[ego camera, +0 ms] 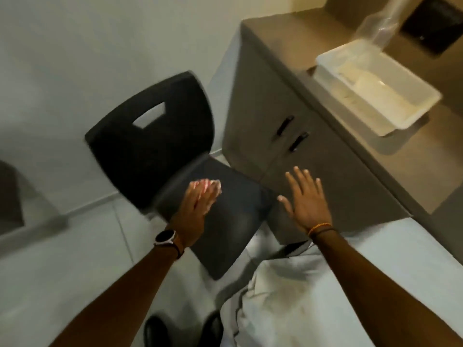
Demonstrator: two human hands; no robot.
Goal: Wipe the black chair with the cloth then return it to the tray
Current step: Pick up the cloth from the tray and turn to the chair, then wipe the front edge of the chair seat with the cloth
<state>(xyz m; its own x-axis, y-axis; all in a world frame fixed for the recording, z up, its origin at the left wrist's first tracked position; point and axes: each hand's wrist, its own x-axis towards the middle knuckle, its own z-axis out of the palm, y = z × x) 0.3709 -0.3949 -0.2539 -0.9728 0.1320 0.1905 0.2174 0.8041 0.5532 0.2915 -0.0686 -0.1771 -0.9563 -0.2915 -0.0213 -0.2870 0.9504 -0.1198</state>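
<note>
The black chair (150, 144) stands against the pale wall, its seat (225, 221) facing me. My left hand (198, 204) hovers flat over the middle of the seat, fingers stretched and blurred, with nothing clearly in it. My right hand (305, 199) is spread open above the seat's right edge, in front of the cabinet. The white tray (333, 56) sits on the cabinet top at the upper right. A pale cloth (363, 83) lies inside it.
A grey-brown cabinet (263, 101) with two dark door handles (290, 134) stands tight against the chair's right side. A clear plastic container (380, 23) stands behind the tray. My pale clothing and dark shoes (183, 329) fill the bottom. Tiled floor lies to the left.
</note>
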